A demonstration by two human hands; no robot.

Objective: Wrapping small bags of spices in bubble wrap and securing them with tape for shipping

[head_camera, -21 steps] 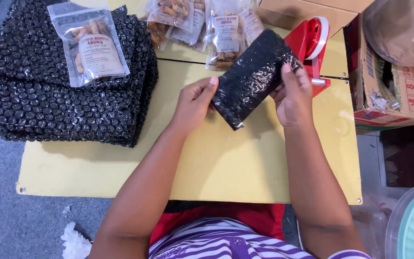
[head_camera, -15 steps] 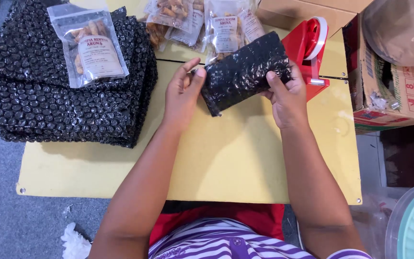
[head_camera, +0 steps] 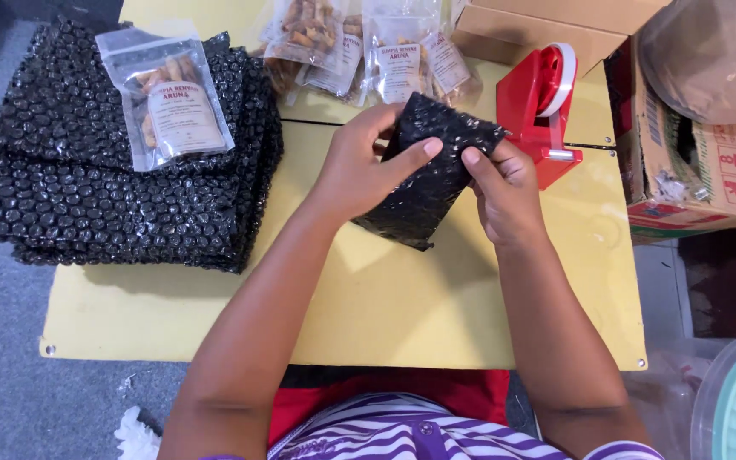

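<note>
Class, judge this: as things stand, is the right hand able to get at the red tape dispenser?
Probably yes: the right hand lies just beside the red tape dispenser, nothing between, though it holds the black bubble-wrap parcel.

**A small packing station for snack orders**

The yellow table [head_camera: 436,315] serves as a packing bench. At its left end lies a stack of black bubble wrap [head_camera: 87,196] with a clear snack pouch [head_camera: 168,106] on top. More pouches [head_camera: 368,47] crowd its far edge, beside a red tape dispenser [head_camera: 543,106]. Cardboard boxes [head_camera: 692,170] stand just off its right end.
</note>
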